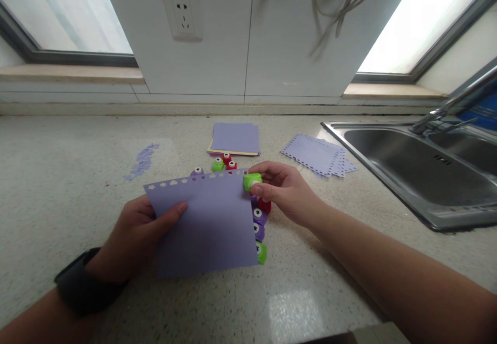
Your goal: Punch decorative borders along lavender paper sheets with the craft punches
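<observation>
My left hand [134, 232] holds a purple paper sheet [205, 225] by its left edge, thumb on top. A row of small shapes is punched along the sheet's top edge. My right hand [285, 188] pinches a green craft punch [251, 180] at the sheet's top right corner. Several small punches lie on the counter around the sheet: green and red ones [224, 163] behind it, purple, red and green ones [259, 225] along its right edge. A black watch sits on my left wrist.
A stack of purple and yellow sheets [235, 138] lies farther back. Punched purple sheets [316, 155] lie near the steel sink [407, 170] with its tap at right. Purple paper scraps [143, 160] lie at left on the speckled counter [58, 178]. A wall socket [183, 16] is above.
</observation>
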Available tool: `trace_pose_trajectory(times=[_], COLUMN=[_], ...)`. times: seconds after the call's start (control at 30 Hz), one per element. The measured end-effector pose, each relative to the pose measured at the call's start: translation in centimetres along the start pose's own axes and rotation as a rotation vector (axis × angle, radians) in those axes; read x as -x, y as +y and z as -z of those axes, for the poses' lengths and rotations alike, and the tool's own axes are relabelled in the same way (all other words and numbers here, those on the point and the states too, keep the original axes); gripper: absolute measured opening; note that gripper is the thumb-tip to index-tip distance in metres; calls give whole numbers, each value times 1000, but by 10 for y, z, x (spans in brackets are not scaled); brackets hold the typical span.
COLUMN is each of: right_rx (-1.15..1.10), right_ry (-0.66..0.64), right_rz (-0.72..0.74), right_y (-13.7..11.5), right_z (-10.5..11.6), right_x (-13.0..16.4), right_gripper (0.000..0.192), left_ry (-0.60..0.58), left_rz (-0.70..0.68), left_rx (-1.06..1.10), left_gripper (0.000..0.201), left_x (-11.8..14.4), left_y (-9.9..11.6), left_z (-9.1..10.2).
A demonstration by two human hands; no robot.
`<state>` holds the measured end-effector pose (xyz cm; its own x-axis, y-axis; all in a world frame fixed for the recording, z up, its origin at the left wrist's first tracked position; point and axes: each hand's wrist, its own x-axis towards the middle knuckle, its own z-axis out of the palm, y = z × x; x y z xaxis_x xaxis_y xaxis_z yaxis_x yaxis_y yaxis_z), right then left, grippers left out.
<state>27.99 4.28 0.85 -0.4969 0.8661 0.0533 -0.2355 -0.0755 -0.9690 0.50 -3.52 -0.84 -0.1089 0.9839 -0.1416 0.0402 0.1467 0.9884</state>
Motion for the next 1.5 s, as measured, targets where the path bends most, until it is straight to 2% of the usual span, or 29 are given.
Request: trace_pose_trajectory(times=[0.3, 0.83, 1.1, 1.5], right_rx=[3, -32, -56, -47], right_ry=[2, -53, -38, -34], right_rz=[21, -15, -38, -49], right_y=[-1, 2, 0, -1], right_z=[3, 10, 8, 9], right_x=[1, 0, -1, -1], right_gripper=[34, 37, 40, 40], left_ry=[-77, -50, -76, -85], left_rz=[48, 33, 90, 91], left_rx=[-13, 52, 45, 69], left_gripper=[35, 34, 38, 41], left_x=[1, 2, 2, 3], left_y=[-1, 2, 5, 4], left_z=[2, 0, 0, 1])
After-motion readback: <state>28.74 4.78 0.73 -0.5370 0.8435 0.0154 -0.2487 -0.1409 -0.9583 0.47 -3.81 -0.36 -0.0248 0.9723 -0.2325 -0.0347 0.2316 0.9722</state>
